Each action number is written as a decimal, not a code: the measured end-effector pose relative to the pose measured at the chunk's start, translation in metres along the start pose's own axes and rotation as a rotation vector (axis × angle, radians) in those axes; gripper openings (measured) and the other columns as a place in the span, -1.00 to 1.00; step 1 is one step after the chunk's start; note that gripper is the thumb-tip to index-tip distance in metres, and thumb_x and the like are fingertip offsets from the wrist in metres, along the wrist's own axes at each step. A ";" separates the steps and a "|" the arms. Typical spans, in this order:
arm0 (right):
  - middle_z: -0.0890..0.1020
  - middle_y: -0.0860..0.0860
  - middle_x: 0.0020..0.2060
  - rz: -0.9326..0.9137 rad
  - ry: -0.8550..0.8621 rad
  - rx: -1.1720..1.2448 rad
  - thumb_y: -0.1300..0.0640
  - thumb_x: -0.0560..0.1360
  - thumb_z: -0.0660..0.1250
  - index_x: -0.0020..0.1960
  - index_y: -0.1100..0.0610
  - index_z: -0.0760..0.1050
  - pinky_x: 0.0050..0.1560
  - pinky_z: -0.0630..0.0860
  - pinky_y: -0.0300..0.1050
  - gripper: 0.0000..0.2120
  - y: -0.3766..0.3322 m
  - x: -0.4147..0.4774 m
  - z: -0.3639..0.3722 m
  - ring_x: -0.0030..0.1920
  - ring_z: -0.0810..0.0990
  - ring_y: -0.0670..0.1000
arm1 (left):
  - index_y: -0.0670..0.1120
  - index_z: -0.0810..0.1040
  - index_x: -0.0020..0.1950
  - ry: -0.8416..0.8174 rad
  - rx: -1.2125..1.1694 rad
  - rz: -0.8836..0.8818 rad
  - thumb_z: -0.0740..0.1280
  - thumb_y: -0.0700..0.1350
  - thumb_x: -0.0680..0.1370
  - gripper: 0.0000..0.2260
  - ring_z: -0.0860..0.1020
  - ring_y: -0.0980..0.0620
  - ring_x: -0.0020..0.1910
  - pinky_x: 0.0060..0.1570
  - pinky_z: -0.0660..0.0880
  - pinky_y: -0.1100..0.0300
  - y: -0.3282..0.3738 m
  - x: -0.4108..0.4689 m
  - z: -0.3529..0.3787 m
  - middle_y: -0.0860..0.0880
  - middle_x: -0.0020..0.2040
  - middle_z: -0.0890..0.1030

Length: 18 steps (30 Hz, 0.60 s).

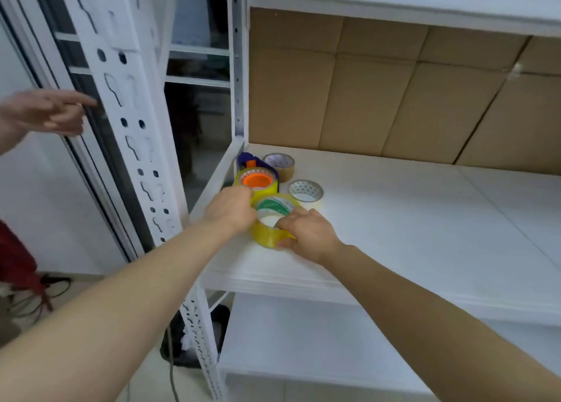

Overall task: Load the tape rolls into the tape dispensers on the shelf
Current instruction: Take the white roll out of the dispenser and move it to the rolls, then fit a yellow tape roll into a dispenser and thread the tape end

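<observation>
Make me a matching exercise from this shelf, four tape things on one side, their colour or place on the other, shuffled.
Column one:
1. tape dispenser
2. roll in the dispenser
3. roll under the right hand
4. roll at the back

Column two:
A. brown, by the cardboard
B. yellowish, green-printed core
C. blue body
D. orange hub inside

Pairs: 1-C, 2-D, 3-B, 4-A

No text can be read anywhere. The yellow tape roll (273, 219) carries a green and white printed band on its inner core, but the marks blur into shapes. Two rolls behind, a brown roll (280, 165) and a clear roll (306, 191), show faint repeating core patterns, too small to make out.
</observation>
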State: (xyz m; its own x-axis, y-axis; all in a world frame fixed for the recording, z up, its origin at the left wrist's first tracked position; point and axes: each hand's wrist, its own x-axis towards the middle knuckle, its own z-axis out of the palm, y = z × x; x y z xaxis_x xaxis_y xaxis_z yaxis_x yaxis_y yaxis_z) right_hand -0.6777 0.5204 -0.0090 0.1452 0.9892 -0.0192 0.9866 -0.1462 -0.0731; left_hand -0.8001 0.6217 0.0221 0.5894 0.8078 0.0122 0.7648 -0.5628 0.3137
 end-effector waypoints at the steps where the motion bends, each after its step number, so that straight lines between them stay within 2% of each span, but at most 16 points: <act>1: 0.51 0.08 0.23 0.055 0.024 0.030 -0.04 0.51 0.26 0.29 0.03 0.43 0.21 0.35 -0.04 -0.63 0.008 -0.007 -0.004 0.33 0.35 0.10 | -0.11 0.50 0.27 -0.003 0.007 0.006 0.23 -0.19 0.50 -0.66 0.51 -0.21 0.22 0.17 0.49 -0.03 0.005 0.002 0.001 -0.17 0.24 0.56; 3: 0.49 0.08 0.25 0.142 0.059 0.046 -0.03 0.52 0.26 0.32 0.05 0.40 0.18 0.41 -0.03 -0.61 0.029 -0.025 -0.012 0.38 0.29 0.08 | -0.13 0.47 0.29 -0.023 -0.002 0.017 0.23 -0.20 0.50 -0.64 0.48 -0.25 0.24 0.15 0.48 -0.02 0.020 0.004 0.006 -0.19 0.26 0.52; 6: 0.49 0.07 0.26 0.235 0.097 0.023 -0.01 0.53 0.25 0.31 0.09 0.41 0.15 0.44 -0.02 -0.62 0.061 -0.056 -0.021 0.39 0.28 0.07 | -0.15 0.50 0.18 -0.044 -0.010 0.100 0.21 -0.21 0.50 -0.73 0.49 -0.26 0.18 -0.04 0.44 0.03 0.051 0.002 0.015 -0.22 0.20 0.54; 12: 0.51 0.07 0.26 0.398 0.187 0.043 0.00 0.53 0.25 0.28 0.11 0.42 0.19 0.46 0.02 -0.64 0.127 -0.129 -0.031 0.39 0.28 0.09 | 0.04 0.50 0.31 -0.023 -0.024 0.237 0.25 -0.09 0.49 -0.63 0.46 -0.14 0.31 0.21 0.46 0.07 0.139 -0.012 0.031 -0.07 0.34 0.51; 18: 0.52 0.08 0.23 0.500 0.248 0.033 0.01 0.53 0.26 0.25 0.10 0.44 0.13 0.49 0.01 -0.67 0.210 -0.227 -0.043 0.37 0.30 0.06 | 0.05 0.44 0.37 -0.054 -0.017 0.330 0.23 -0.10 0.52 -0.60 0.44 -0.11 0.35 0.21 0.42 0.09 0.263 -0.039 0.061 -0.02 0.38 0.48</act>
State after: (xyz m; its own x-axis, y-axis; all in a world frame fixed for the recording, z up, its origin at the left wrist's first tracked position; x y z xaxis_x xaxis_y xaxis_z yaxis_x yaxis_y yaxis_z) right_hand -0.5006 0.2656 0.0225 0.6125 0.7708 0.1750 0.7904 -0.5947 -0.1468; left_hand -0.6055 0.4317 0.0463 0.8180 0.5715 0.0659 0.5259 -0.7893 0.3170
